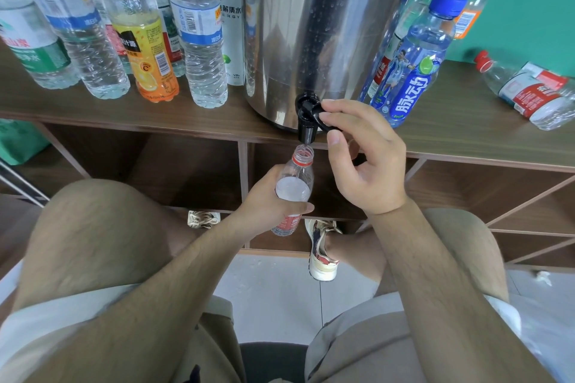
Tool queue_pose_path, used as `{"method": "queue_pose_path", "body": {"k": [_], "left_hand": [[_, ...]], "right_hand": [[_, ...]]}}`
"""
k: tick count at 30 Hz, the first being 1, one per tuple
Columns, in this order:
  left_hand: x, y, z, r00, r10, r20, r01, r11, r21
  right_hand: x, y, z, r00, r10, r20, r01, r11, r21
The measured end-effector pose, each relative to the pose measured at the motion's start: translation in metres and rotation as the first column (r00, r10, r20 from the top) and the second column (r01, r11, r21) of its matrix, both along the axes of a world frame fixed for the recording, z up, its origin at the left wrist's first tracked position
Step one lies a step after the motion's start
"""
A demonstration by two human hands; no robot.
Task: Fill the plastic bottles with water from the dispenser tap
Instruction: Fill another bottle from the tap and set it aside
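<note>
a clear, uncapped bottle (294, 186) with a red label and red neck ring was nearly upright, its mouth just under the black tap (307, 121) of the steel dispenser (311, 25). frothy water reached near its shoulder. capped bottles (199, 40) stood left of the dispenser, others right, and one lying bottle (529, 90) was on its side.

Khaki shorts (102, 227) on me across the lower frame, hairy forearms (435, 274) bare. Cream lace-up sneakers (322, 253) mid-frame, the right-hand one with dark red and navy panels.
</note>
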State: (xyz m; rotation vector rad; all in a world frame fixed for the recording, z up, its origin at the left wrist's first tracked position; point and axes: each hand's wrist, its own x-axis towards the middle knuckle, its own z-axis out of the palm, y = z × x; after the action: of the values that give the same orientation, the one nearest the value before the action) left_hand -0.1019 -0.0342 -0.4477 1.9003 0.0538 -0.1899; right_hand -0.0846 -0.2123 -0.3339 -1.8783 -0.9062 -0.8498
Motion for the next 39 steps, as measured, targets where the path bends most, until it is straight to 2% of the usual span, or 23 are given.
{"method": "queue_pose_path", "body": {"k": [39], "left_hand": [[0.0024,-0.0002,-0.0039,1.0,0.016,-0.012,-0.016,1.0,-0.006]], "right_hand": [[-0.0031,0.0011,0.0021,1.0,-0.006,-0.001,0.006,1.0,-0.009]]}}
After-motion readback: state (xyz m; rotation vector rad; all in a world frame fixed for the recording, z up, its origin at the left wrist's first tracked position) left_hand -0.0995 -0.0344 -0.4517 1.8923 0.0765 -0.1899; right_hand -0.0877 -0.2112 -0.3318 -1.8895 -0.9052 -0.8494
